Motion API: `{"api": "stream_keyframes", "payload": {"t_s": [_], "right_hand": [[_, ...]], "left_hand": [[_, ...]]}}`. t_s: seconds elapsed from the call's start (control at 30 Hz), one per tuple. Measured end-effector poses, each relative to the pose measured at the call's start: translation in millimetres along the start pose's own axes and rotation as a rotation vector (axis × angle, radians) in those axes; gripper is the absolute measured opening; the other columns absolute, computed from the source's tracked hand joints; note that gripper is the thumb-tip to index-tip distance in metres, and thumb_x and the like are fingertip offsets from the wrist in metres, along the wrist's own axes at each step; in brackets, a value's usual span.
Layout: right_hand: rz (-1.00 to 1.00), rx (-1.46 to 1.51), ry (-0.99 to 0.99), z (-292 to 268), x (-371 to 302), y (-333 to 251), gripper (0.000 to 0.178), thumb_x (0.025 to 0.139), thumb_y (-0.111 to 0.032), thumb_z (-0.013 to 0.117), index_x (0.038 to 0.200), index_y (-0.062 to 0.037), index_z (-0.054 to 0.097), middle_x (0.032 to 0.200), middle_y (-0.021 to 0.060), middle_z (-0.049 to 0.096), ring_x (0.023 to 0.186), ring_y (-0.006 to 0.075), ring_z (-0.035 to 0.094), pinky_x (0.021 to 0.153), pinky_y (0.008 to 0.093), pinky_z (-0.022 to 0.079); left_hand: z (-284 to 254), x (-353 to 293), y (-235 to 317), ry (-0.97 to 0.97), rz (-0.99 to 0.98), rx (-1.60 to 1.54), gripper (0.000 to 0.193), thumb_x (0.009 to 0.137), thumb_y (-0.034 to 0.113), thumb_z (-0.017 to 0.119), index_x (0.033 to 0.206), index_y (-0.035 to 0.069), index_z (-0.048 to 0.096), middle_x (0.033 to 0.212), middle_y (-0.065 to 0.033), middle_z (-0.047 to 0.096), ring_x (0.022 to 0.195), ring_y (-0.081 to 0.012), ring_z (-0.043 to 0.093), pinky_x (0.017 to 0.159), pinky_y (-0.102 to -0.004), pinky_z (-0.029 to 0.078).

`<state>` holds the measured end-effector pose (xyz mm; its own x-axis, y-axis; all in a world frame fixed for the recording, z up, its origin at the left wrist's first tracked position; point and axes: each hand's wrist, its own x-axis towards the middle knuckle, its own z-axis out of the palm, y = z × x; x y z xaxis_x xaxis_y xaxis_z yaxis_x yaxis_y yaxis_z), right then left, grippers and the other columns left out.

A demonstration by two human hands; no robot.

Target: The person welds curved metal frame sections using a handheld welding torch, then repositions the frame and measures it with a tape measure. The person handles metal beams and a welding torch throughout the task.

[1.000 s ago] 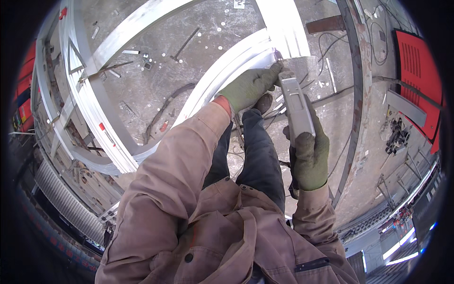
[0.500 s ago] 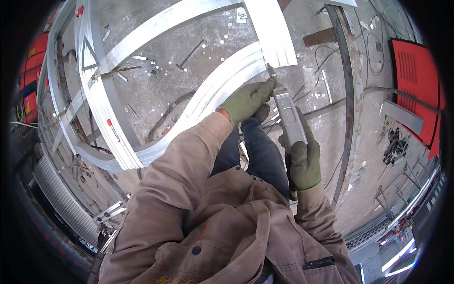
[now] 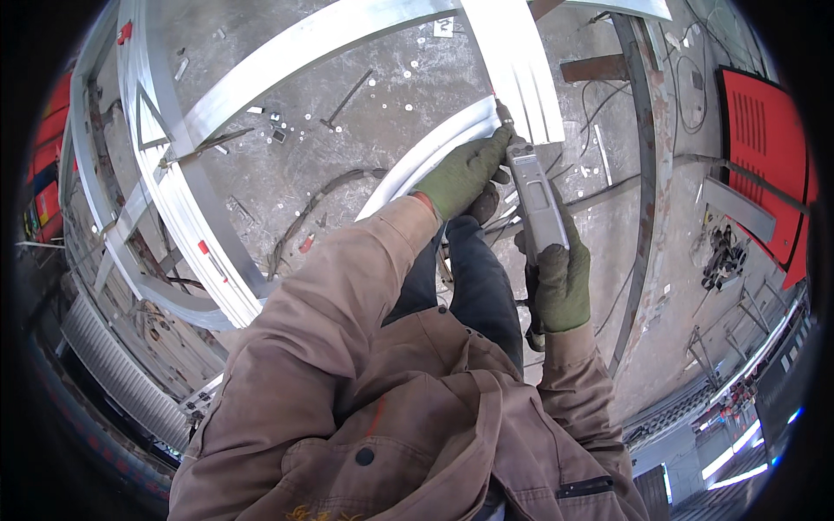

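Note:
Both my hands wear green work gloves and hold one grey boxy tool point(image 3: 539, 201) with a narrow nozzle, like a welding gun. My right hand point(image 3: 563, 286) is wrapped round its rear end, where a dark grip is partly hidden. Near the nozzle, my left hand point(image 3: 465, 178) closes its fingers at the tool's front. The nozzle tip points at the seam where a curved silvery metal bar point(image 3: 415, 165) meets a straight ribbed bar point(image 3: 512, 65). My left sleeve and glove cover part of the curved bar. Whether the tip touches the metal I cannot tell.
More frame bars stand at the left, with a red-handled clamp point(image 3: 208, 256) on a ribbed one point(image 3: 187, 217). A long steel beam point(image 3: 645, 174) runs along the right, beside a red louvred panel point(image 3: 764, 156). Cables point(image 3: 321, 191) and scraps lie on the concrete floor.
Along the seam, the tool's nozzle has moved farther from me, with both hands still holding the tool. My view has shifted, so the metal frame sits slightly lower and more to the right.

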<state>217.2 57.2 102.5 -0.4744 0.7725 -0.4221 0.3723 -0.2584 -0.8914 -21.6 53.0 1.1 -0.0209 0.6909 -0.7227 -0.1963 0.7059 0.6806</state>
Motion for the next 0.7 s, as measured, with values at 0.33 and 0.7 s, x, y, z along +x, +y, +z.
{"api": "stream_keyframes", "payload": {"t_s": [0.33, 0.7], "right_hand": [[0.054, 0.014, 0.016, 14.4, 15.9, -14.7, 0.105, 0.118, -0.077, 0.064, 0.184, 0.0035, 0.050, 0.136, 0.0174, 0.084, 0.115, 0.0189, 0.074, 0.099, 0.0375, 0.063], [0.100, 0.053, 0.042, 26.9, 22.0, -30.5, 0.106, 0.117, -0.074, 0.070, 0.183, 0.0072, 0.049, 0.151, 0.0245, 0.080, 0.131, 0.0242, 0.076, 0.107, 0.0389, 0.063]], "left_hand": [[-8.3, 13.4, -5.1, -0.027, -0.016, -0.083, 0.087, 0.121, 0.084, 0.049, 0.138, 0.007, 0.086, 0.104, -0.0094, 0.086, 0.091, -0.0172, 0.079, 0.086, -0.0346, 0.061], [-12.7, 16.1, -4.7, -0.032, -0.033, -0.115, 0.090, 0.120, 0.086, 0.049, 0.143, 0.005, 0.084, 0.108, -0.0087, 0.086, 0.092, -0.0156, 0.080, 0.085, -0.0326, 0.064]]}}
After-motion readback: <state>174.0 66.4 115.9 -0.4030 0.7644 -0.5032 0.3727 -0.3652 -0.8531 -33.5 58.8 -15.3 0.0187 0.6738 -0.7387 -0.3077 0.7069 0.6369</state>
